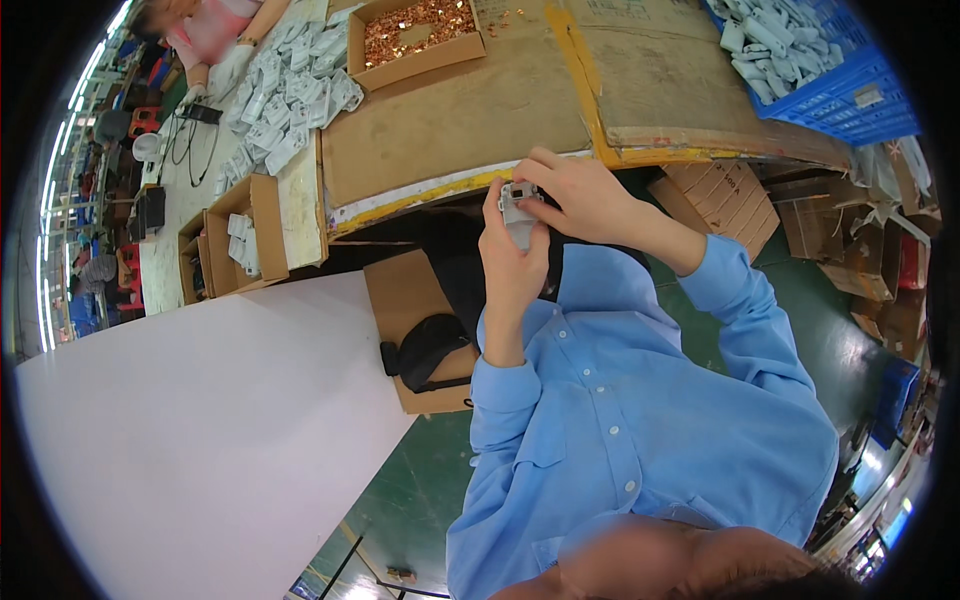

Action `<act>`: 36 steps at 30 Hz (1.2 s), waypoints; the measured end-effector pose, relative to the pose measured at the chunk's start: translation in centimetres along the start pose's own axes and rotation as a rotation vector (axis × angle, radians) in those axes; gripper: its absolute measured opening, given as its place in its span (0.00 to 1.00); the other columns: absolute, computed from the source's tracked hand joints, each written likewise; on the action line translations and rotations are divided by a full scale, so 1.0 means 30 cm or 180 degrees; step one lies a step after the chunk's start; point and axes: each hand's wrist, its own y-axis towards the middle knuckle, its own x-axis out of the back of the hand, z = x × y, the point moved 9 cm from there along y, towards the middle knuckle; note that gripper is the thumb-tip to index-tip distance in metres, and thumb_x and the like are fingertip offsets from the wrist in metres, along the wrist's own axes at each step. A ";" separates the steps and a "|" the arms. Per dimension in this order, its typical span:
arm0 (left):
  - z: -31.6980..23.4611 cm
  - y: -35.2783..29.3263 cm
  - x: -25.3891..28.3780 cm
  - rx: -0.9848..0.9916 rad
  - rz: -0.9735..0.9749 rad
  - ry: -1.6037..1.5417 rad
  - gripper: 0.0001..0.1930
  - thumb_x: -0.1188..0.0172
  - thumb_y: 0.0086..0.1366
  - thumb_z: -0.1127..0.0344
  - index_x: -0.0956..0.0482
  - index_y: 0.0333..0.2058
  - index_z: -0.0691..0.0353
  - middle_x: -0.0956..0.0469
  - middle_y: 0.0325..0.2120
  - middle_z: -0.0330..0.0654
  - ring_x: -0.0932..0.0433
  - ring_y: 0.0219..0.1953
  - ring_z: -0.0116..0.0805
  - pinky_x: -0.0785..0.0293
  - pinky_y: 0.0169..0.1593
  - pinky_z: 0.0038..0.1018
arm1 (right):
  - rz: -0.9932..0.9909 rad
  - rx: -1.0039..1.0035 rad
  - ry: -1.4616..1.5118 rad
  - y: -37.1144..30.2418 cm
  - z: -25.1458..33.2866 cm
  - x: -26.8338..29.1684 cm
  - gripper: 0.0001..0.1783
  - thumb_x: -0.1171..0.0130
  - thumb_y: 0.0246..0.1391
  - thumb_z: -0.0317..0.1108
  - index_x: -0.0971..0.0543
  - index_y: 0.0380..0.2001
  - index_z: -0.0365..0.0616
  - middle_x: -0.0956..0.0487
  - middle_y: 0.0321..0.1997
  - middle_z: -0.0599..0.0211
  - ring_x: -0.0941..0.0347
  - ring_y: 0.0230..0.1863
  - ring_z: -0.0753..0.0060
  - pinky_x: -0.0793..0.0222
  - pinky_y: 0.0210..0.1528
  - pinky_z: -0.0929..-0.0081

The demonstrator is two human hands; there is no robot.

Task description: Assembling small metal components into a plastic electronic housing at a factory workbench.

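Observation:
A small white-and-grey plastic part [519,207] is held up in front of the edge of a cardboard-covered table [450,130]. My left hand [511,268] wraps around its lower body from the left. My right hand [587,196] curls over its top and right side, fingertips pressed on the upper end. Both forearms are in light blue sleeves. Most of the part is hidden by my fingers.
On the table are an open box of copper-coloured pieces [412,32], a pile of white parts [290,90] and a blue crate of white parts [810,55]. Another person in pink [205,30] works at far left. A black bag [430,350] lies on a carton below; flattened cartons [830,235] are at right.

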 end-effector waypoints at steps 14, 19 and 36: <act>0.012 -0.002 -0.025 0.0134 0.0056 -0.0087 0.21 0.54 0.67 0.69 0.36 0.58 0.68 0.19 0.33 0.51 0.18 0.30 0.37 0.24 0.35 0.29 | 0.0240 -0.0301 0.0708 0.004 -0.033 0.001 0.11 0.41 0.52 0.35 0.29 0.36 0.44 0.23 0.29 0.59 0.24 0.33 0.52 0.30 0.33 0.60; -0.013 -0.002 -0.006 -0.0221 -0.0354 0.0175 0.17 0.53 0.70 0.68 0.29 0.54 0.67 0.21 0.26 0.43 0.24 0.23 0.24 0.28 0.26 0.21 | 0.0347 -0.0412 0.0884 0.009 -0.045 -0.006 0.12 0.40 0.51 0.36 0.29 0.36 0.44 0.23 0.27 0.58 0.25 0.31 0.54 0.30 0.32 0.62; -0.049 -0.020 -0.013 0.0062 -0.0146 0.0116 0.16 0.53 0.69 0.68 0.28 0.52 0.68 0.19 0.32 0.55 0.17 0.35 0.47 0.24 0.39 0.31 | 0.0483 -0.0527 0.1491 0.005 -0.079 -0.033 0.11 0.39 0.44 0.35 0.27 0.29 0.43 0.28 0.18 0.64 0.31 0.22 0.66 0.36 0.26 0.70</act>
